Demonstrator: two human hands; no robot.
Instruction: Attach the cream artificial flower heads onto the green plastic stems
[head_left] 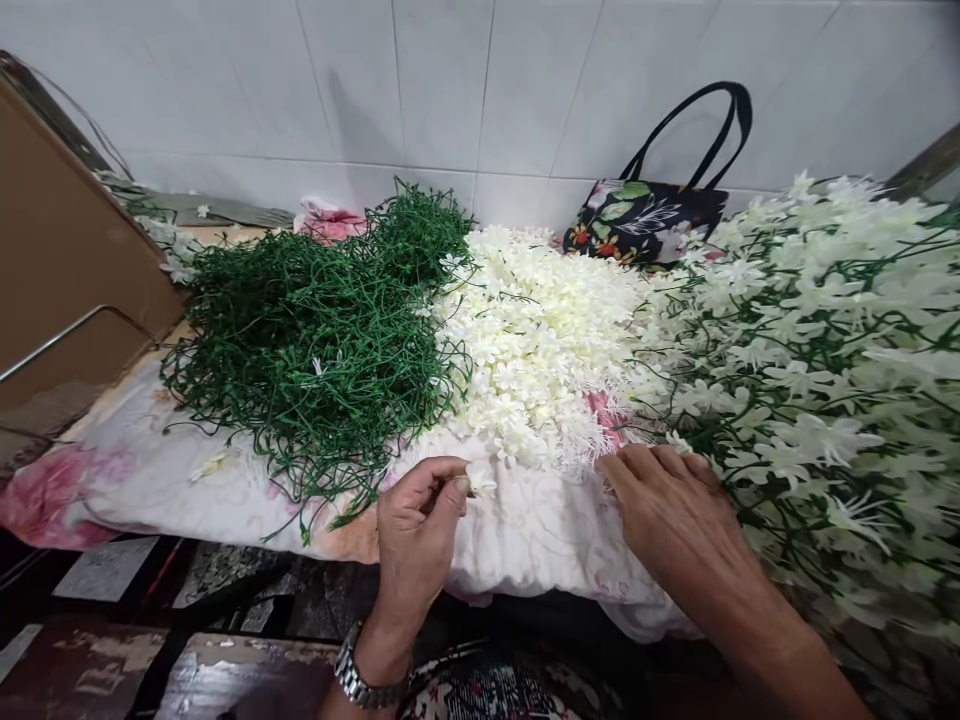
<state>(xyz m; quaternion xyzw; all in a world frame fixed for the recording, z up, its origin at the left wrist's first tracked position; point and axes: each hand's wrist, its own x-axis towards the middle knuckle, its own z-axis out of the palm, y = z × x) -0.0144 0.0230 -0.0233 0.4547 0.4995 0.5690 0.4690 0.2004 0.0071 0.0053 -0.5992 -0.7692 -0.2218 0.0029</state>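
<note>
My left hand (424, 525) pinches a white artificial flower (481, 480) between thumb and forefinger, just above the cloth. Curled downward, my right hand (667, 500) has its fingertips at the edge of a small heap of thin white flower stamens (576, 450); what its fingers hold is hidden. Beyond both hands spreads a pile of loose cream-white flower heads (532, 330). Left of it lies a tangled heap of green plastic stems (322, 330). On the right, a large mass of white flowers on green stems (817, 370) reaches close to my right hand.
A flowered cloth (517, 550) covers the work surface. At the left edge stands a cardboard box (67, 260). A black floral handbag (649, 220) leans against the white tiled wall (517, 90). Dark brown worn boards (247, 670) show below the near edge.
</note>
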